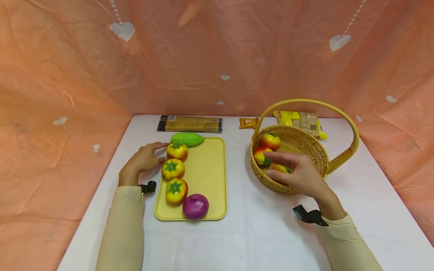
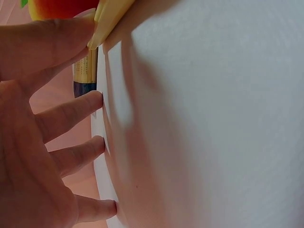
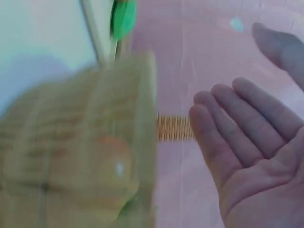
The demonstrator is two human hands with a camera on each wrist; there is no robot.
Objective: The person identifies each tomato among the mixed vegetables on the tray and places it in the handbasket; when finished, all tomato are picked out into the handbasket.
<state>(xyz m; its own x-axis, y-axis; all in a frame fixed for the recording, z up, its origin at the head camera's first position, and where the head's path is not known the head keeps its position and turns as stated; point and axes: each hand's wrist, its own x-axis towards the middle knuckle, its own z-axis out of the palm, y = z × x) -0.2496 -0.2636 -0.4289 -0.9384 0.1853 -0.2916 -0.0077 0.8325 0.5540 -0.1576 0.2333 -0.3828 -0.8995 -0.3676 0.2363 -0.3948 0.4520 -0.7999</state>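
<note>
1. Nearest, a left sleeve [image 1: 123,229] and a right sleeve [image 1: 346,242] reach over the white bench [image 1: 244,241], a black device at each wrist.
2. A purple onion [image 1: 195,207] sits at the near rim of the yellow tray [image 1: 207,173], which lies flat on the bench.
3. Three yellow-red fruits with green leaf tops line the tray's left side: the near fruit [image 1: 176,191] just beside the onion, then the middle fruit [image 1: 173,169], then the far fruit [image 1: 177,151].
4. The right hand [image 1: 300,173] hangs over the wicker basket [image 1: 266,182], its grip apart and holding nothing, fingers straight and thumb spread away. Three more such fruits [image 1: 270,141] lie inside, toward the basket's left.
5. The left hand [image 1: 140,163] is at the tray's left edge, its grip apart: thumb against the rim, other fingers spread.
6. A green gourd [image 1: 188,139] lies across the tray's far left corner.
7. Beyond are a long noodle-like packet [image 1: 191,124], a small orange packet [image 1: 248,123] and, behind the basket, a yellow bag [image 1: 300,121].
8. Farthest hangs a peach curtain [image 1: 190,64] with pale hearts.
</note>
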